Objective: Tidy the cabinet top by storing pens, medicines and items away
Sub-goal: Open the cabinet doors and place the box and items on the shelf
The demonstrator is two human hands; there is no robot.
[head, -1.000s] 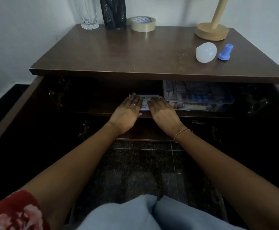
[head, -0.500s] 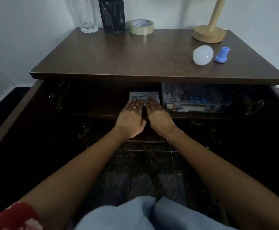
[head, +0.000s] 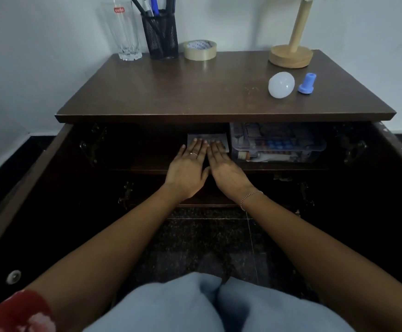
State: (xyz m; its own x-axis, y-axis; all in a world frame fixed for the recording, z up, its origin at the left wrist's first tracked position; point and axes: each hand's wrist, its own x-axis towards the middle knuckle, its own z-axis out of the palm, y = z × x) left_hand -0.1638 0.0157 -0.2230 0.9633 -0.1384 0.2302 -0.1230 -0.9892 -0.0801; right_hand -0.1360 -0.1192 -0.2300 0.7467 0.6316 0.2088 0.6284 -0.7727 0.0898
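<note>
Head view of an open cabinet. Both hands lie flat, palms down and side by side, on the upper shelf point(head: 147, 161) inside. The left hand point(head: 186, 173) and right hand point(head: 227, 171) have straight fingers, close together at the thumbs, gripping nothing. Their fingertips rest on the near part of 1 flat medicine packet point(head: 219, 137).

The packet lies straight ahead of the hands, deeper in the cabinet. Its long axis runs left to right, parallel to the shelf's front edge. Both hands are equally near it. Its right end lies just beside 1 clear plastic box point(head: 279, 142) of medicines; whether they touch cannot be told. A push away from the body would probably seat the packet further in, and the right hand is the nearer one to the box.

The following are not yet stored, on the surface point(head: 195, 92) above:
- 1 glass point(head: 124, 32)
- 1 mesh pen holder point(head: 161, 37) with at least 4 pens point(head: 154, 6)
- 1 tape roll point(head: 200, 50)
- 1 lamp point(head: 291, 56)
- 1 white bulb point(head: 281, 85)
- 1 small blue cap point(head: 307, 83)

The bulb and cap lie near each other at the right. The other items line the back wall. Judged from this layout, the medicines are in the cabinet and the loose items remain to be dealt with.
</note>
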